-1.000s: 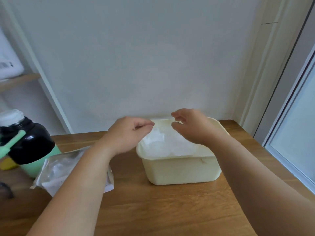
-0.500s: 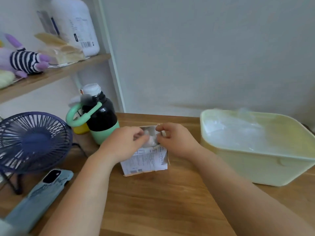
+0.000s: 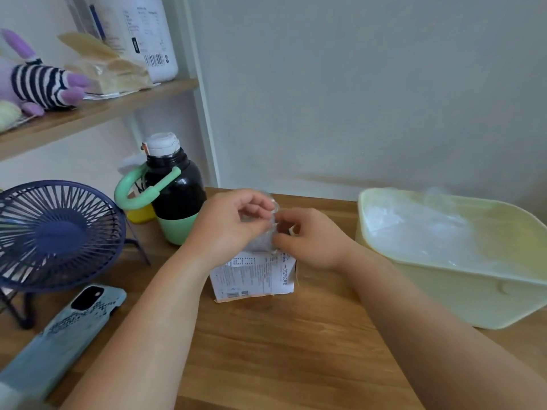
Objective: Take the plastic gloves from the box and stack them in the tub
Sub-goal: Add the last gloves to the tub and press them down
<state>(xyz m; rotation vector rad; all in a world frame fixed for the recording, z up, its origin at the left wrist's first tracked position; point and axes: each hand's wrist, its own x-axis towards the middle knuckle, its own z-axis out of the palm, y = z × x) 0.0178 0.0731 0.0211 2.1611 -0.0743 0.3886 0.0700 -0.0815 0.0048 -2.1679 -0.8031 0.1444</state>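
One phone (image 3: pixel 68 321) in a pale blue case lies nearest, face down at the left of the wooden table (image 3: pixel 281 350). Further in, near the middle, stands a small white printed box (image 3: pixel 254 276), upright with its top open. Just above that opening the two hands meet. The left hand (image 3: pixel 233 226) has its fingers curled and pinches a crumpled clear plastic glove (image 3: pixel 262 241) that rises out of the box. The right hand (image 3: pixel 313 241), also curled, pinches the same glove from the other side, thumb against the plastic. The glove is partly hidden between the fingers, and how much of it is out of the box cannot be told.

To the right, well apart from the box, sits a pale yellow tub (image 3: pixel 444 291) with a layer of clear gloves (image 3: pixel 414 229) lying inside. On the left stands a dark blue fan (image 3: pixel 56 235), and behind it a black and green bottle (image 3: pixel 174 196) with a green loop handle. Farthest back, a wooden shelf (image 3: pixel 97 113) carries a striped purple toy (image 3: pixel 44 81) and a white jug (image 3: pixel 148 37).
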